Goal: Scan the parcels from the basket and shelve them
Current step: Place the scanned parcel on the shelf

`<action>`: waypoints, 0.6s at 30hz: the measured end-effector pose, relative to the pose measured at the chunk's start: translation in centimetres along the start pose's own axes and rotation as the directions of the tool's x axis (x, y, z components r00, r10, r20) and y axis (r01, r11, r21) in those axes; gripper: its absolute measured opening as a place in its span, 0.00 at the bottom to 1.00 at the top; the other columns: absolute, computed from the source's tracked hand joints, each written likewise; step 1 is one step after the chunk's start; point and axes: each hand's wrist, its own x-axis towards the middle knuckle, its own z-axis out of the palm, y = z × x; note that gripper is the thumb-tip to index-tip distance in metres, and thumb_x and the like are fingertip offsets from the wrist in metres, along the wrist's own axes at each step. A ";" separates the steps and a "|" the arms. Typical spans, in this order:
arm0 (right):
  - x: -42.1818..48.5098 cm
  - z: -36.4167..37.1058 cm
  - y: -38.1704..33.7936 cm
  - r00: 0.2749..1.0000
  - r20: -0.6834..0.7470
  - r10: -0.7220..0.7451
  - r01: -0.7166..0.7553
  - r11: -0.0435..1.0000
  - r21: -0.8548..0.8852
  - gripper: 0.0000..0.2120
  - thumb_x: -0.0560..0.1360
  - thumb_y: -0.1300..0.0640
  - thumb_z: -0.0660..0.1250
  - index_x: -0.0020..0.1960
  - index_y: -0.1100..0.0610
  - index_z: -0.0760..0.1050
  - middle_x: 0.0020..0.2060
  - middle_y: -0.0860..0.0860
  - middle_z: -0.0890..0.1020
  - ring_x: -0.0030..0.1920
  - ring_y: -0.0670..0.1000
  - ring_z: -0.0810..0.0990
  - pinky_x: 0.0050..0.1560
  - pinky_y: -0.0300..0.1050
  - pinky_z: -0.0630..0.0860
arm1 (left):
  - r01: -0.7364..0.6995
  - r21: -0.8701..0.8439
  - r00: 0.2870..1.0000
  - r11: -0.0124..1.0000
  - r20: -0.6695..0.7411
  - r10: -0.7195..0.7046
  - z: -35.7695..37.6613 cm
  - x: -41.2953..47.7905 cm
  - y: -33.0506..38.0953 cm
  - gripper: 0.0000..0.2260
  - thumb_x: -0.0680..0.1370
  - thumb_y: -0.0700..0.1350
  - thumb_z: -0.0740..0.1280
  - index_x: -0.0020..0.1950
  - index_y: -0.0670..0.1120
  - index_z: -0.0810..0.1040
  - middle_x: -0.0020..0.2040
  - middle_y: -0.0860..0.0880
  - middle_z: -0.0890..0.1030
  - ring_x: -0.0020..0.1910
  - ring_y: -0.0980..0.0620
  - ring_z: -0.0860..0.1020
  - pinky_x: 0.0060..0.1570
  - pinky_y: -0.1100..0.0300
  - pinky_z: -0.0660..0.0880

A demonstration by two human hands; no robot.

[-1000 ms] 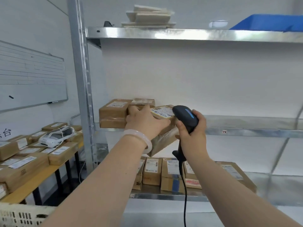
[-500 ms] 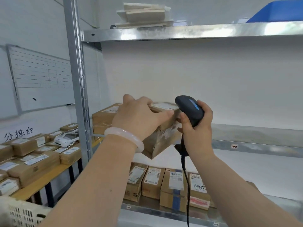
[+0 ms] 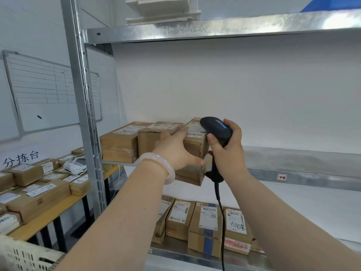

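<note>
- While the left grip (image 3: 175, 151) clasps a parcel (image 3: 195, 147) at the shelf (image 3: 312, 176) edge, seemingly seating it beside shelved boxes (image 3: 121, 141),
- the right grip (image 3: 228, 153) grasps the scanner (image 3: 215, 128) near its label.

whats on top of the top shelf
A stack of white slabs and the corner of a blue bin. The top shelf itself hides their bases and anything lying flat behind.

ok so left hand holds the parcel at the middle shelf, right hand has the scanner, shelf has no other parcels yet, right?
Not quite: the head view shows two other parcels already on the middle shelf, left of the held parcel. The left hand and right hand with scanner are as you say.
</note>
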 end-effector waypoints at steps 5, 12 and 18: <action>1.1 -0.2 0.2 1.000 0.011 0.029 -0.030 0.999 0.032 0.25 0.78 0.55 0.70 0.69 0.42 0.63 0.55 0.33 0.74 0.56 0.41 0.78 0.60 0.55 0.79 | -0.041 0.022 0.985 0.999 -0.169 0.044 1.0 1.9 0.3 0.43 0.68 0.65 0.75 0.78 0.59 0.60 0.71 0.45 0.67 0.69 0.42 0.68 0.67 0.46 0.70; 1.0 -0.7 1.7 0.997 0.000 0.073 -0.073 0.996 0.053 0.25 0.78 0.54 0.70 0.68 0.41 0.63 0.54 0.34 0.75 0.54 0.44 0.80 0.57 0.56 0.81 | 0.004 0.029 0.949 1.000 -0.314 0.005 3.9 3.9 -0.1 0.39 0.73 0.64 0.71 0.78 0.55 0.57 0.72 0.43 0.66 0.70 0.41 0.66 0.65 0.49 0.70; 0.2 -0.7 2.9 0.994 0.026 0.103 -0.103 0.994 0.023 0.25 0.78 0.55 0.70 0.70 0.43 0.63 0.54 0.38 0.76 0.55 0.49 0.81 0.56 0.57 0.81 | 0.102 0.184 0.949 0.978 -0.314 -0.040 4.1 5.4 -0.3 0.45 0.75 0.69 0.64 0.81 0.56 0.41 0.76 0.43 0.62 0.74 0.40 0.60 0.68 0.46 0.65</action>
